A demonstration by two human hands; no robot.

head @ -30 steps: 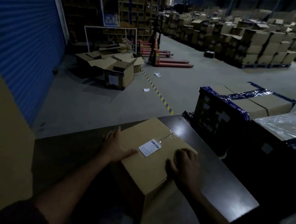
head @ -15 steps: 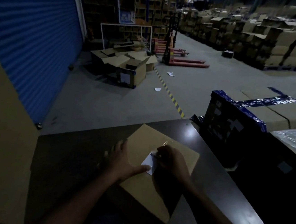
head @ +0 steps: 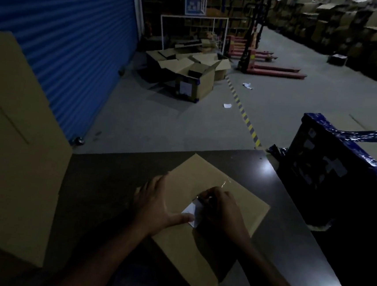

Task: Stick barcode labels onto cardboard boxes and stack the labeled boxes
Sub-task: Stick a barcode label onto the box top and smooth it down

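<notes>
We are in a dim warehouse: stacked cartons (head: 355,27) at 1 o'clock, pallet jacks (head: 271,65) at 12, a blue roller door (head: 66,39) at 10, hazard striping (head: 243,111) crossing the concrete floor (head: 162,122).

Blue roller door (head: 61,38) at left. Open torn cartons (head: 189,73) on grey floor (head: 162,122) beside it. Red pallet jack (head: 270,67) behind them. Yellow-black floor stripe (head: 243,111), paper scraps (head: 227,105) near it. Blue-taped pallet load (head: 333,156) right of the dark tabletop (head: 101,180). Box stacks (head: 355,25) far right.
</notes>
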